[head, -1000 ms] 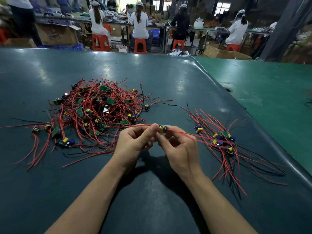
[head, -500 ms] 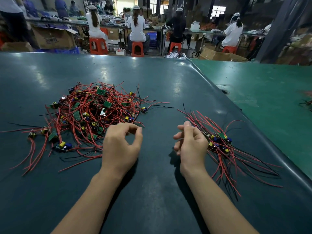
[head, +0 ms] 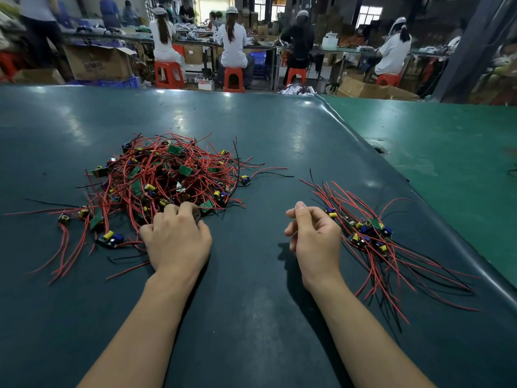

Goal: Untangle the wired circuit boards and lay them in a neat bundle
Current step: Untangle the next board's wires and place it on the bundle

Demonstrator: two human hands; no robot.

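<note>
A tangled pile of wired circuit boards (head: 170,177), small green boards with red and black leads, lies left of centre on the dark table. My left hand (head: 177,236) rests at the pile's near edge. Its fingers curl down onto the wires beside a green board (head: 207,206), and the fingertips and thumb are hidden, so a grip cannot be made out. To the right lies the sorted bundle of wired boards (head: 369,233), leads fanned out roughly parallel. My right hand (head: 314,233) hovers just left of that bundle, fingers loosely curled, holding nothing.
The dark table mat (head: 251,317) ends in a raised edge (head: 419,200) on the right, beside a green table (head: 447,141). A few loose boards (head: 110,238) lie at the pile's left fringe. Far behind, people sit on red stools (head: 233,79) at benches.
A second ago both hands held one wired board between them. It now lies in the right bundle. My left hand has reached forward to the pile's edge; my right hand stays by the bundle.
</note>
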